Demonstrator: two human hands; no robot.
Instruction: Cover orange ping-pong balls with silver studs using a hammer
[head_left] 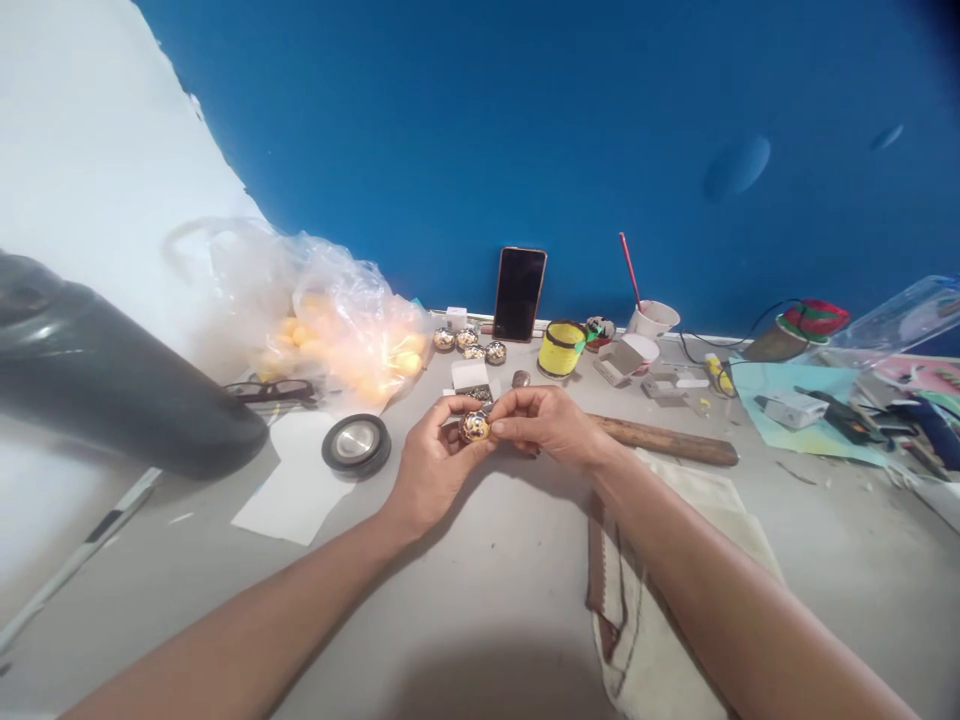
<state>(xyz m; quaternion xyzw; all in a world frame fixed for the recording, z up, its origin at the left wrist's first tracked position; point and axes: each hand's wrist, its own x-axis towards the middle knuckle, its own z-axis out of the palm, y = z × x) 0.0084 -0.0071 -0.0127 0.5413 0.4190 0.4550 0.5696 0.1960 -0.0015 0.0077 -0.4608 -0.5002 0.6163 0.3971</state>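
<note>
My left hand (431, 465) holds a small yellow ball (474, 428) partly covered with shiny metal studs, its fingers and thumb curled around it. From the other side, my right hand (546, 425) is closed in a pinch against the ball's right edge. Whatever is between those fingertips is too small to make out. Just beyond the hands lies an open white box (470, 377) with small shiny pieces in it, partly hidden by my fingers. Several shiny studded balls (495, 352) sit farther back.
A clear bag of yellow-orange balls (337, 330) stands back left, near glasses (271, 391) and a round black-rimmed lid (356, 446). A phone (520, 293) leans on the blue wall. Right are a yellow cup (562, 348), a wooden stick (664, 440) and folded cloth (652, 640).
</note>
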